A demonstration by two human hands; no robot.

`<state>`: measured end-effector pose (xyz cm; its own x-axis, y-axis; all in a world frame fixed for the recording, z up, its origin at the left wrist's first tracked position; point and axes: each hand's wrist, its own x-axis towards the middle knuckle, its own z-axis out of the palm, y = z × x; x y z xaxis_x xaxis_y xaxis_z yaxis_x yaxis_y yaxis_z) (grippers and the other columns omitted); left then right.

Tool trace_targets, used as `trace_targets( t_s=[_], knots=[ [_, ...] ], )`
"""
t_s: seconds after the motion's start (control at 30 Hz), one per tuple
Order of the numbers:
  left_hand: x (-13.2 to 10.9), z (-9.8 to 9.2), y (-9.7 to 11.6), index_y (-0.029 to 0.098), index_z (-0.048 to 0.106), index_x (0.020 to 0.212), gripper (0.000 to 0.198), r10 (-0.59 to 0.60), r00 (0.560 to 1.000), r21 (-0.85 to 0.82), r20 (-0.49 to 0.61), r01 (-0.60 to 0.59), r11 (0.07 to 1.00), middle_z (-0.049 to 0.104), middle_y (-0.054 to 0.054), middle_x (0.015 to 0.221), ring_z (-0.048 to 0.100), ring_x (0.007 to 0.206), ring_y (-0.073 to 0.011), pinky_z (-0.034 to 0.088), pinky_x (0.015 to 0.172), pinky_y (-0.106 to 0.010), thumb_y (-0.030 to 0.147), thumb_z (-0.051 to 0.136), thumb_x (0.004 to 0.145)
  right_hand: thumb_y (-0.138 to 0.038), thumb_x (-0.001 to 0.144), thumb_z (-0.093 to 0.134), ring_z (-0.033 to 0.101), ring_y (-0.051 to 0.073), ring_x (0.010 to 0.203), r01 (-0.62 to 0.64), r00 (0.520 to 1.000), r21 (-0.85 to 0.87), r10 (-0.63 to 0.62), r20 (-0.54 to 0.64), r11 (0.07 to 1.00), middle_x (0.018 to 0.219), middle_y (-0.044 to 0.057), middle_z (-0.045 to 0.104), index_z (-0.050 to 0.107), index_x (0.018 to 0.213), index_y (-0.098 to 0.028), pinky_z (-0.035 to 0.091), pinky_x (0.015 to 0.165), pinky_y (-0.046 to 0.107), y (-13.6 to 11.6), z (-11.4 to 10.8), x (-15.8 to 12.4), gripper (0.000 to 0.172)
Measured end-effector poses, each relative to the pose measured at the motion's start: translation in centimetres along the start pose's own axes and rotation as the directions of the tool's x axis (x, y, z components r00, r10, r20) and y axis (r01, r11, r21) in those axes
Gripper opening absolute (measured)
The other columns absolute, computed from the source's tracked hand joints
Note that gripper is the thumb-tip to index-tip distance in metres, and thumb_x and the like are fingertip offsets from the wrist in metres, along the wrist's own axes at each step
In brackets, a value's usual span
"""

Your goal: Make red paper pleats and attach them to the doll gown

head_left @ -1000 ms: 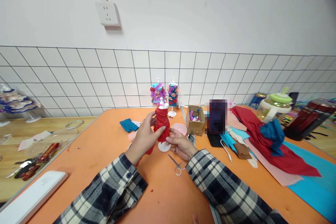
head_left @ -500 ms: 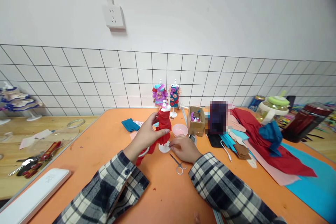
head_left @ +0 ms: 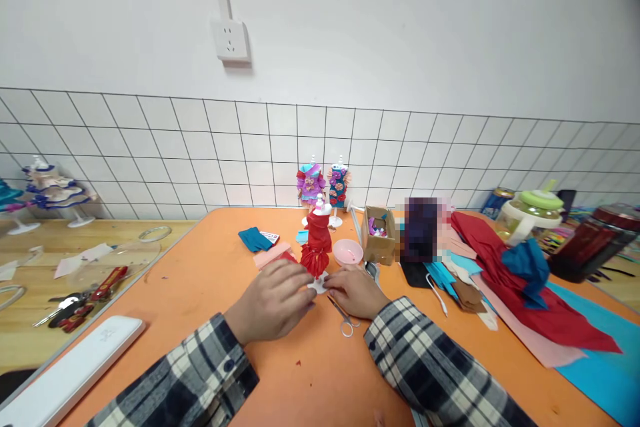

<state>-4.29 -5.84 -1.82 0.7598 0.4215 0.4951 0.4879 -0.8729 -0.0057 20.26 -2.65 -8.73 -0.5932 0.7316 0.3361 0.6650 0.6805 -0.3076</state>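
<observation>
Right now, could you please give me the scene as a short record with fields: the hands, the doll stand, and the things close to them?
red-dressed doll stand: upright between both hands
left hand: palm down on orange table, fingers open, beside the stand's base
right hand: fingertips at the base; grip unclear
scissors: on table, by right hand
pink bowl: behind right hand

Pixelated block [head_left: 423, 230] just beside the cardboard box [head_left: 380, 240], unreadable. Box contents too small to tell. Fingers of left hand [head_left: 273, 300] and right hand [head_left: 356, 291] cover part of the red-dressed mannequin's white base [head_left: 319, 285]; can't tell if either grips it. White case [head_left: 75, 373] is cut by the bottom-left edge, teal doll [head_left: 7, 203] by the left edge, blue sheet [head_left: 600, 360] and dark bottle [head_left: 595, 233] by the right edge.
</observation>
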Motion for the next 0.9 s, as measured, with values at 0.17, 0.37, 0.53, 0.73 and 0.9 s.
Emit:
trace_targets(
  t_s=[0.17,0.37,0.53,0.73,0.9],
  knots=[
    [-2.4,3.0,-1.0,0.037,0.050,0.136,0.053,0.091,0.995,0.174,-0.039,-0.083,0.981,0.064,-0.002,0.131,0.053,0.124,-0.0288,0.017,0.113,-0.051,0.030,0.060,0.084,-0.025,0.090,0.053,0.058,0.021,0.099,-0.030,0.997,-0.112,0.038,0.068,0.993,0.109,0.002,0.072,0.070,0.109,-0.027,0.036,0.090,0.037,-0.4,-0.3,0.1,0.025],
    [-3.7,1.0,-4.6,0.026,0.068,0.110,0.027,-0.209,0.956,0.195,-0.204,0.249,0.949,0.074,-0.006,0.104,0.062,0.098,-0.0258,0.036,0.095,-0.044,0.027,0.056,0.086,-0.037,0.093,0.051,0.052,0.023,0.110,-0.074,0.987,-0.174,0.097,0.125,0.982,0.126,0.004,0.063,0.063,0.120,-0.025,0.034,0.096,0.039,-0.5,-0.4,0.2,0.032],
    [-5.6,0.1,-7.4,0.021,0.072,0.095,0.028,-0.512,0.859,0.098,-0.021,0.512,0.854,0.074,-0.008,0.097,0.062,0.093,-0.0253,0.043,0.084,-0.038,0.040,0.051,0.089,-0.040,0.094,0.050,0.050,0.025,0.113,-0.061,0.987,-0.186,0.087,0.134,0.981,0.127,0.005,0.061,0.063,0.121,-0.024,0.034,0.098,0.040,-0.8,0.0,0.2,0.034],
    [-6.8,0.2,-8.4,0.023,0.075,0.092,0.031,-0.580,0.799,0.095,0.161,0.573,0.814,0.075,-0.007,0.094,0.063,0.090,-0.0268,0.043,0.081,-0.037,0.042,0.050,0.088,-0.037,0.094,0.048,0.051,0.026,0.112,-0.087,0.976,-0.162,0.117,0.182,0.983,0.134,0.008,0.057,0.051,0.136,-0.021,0.038,0.094,0.040,-1.4,-0.4,0.1,0.045],
    [-7.4,0.2,-8.7,0.021,0.075,0.090,0.029,-0.661,0.740,0.088,0.124,0.655,0.750,0.075,-0.009,0.094,0.063,0.089,-0.0271,0.043,0.078,-0.036,0.037,0.051,0.088,-0.036,0.092,0.051,0.056,0.023,0.107,-0.183,0.973,-0.130,0.198,0.114,0.974,0.116,0.008,0.067,0.062,0.123,-0.021,0.040,0.089,0.035,-1.3,-2.3,-0.6,0.036]
  ],
)
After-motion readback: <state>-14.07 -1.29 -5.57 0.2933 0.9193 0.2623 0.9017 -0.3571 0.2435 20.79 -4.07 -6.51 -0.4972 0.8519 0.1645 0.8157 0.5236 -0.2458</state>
